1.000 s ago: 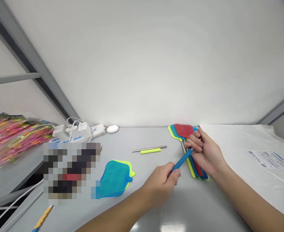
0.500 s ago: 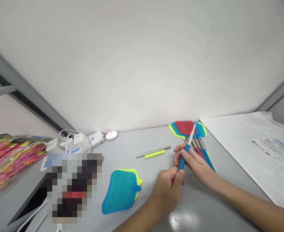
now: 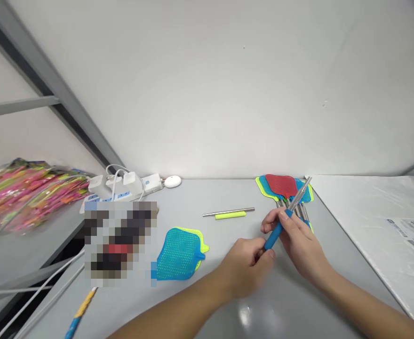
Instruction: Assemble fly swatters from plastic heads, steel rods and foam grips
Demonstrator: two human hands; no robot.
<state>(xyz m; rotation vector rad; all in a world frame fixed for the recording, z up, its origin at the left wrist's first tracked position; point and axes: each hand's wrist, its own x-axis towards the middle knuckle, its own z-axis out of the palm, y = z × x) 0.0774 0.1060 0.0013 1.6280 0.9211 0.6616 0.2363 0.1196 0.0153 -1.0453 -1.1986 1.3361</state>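
Observation:
A fly swatter handle (image 3: 278, 230), a metal rod with a blue sleeve, slants up and to the right between my hands. My right hand (image 3: 304, 242) is closed around the upper part of the sleeve, thumb on top. At the sleeve's lower end, my left hand (image 3: 245, 268) pinches it with thumb and curled fingers. Left of the hands, a blue swatter head (image 3: 180, 254) lies over a yellow swatter head (image 3: 204, 247). A bare metal rod (image 3: 228, 212) and a yellow sleeve (image 3: 230, 215) lie side by side beyond my left hand.
Assembled swatters with a red head (image 3: 281, 185) on top are piled behind my right hand. White plastic packaging (image 3: 362, 212) covers the right side. A power strip (image 3: 152, 183) with cables, a blurred-out object (image 3: 122, 245) and bagged colourful items (image 3: 34, 197) are at left.
The camera view has shifted, so the table items appear displaced. Both hands keep hold of the handle, which now leans further right, with more of the sleeve's lower end showing by my left hand.

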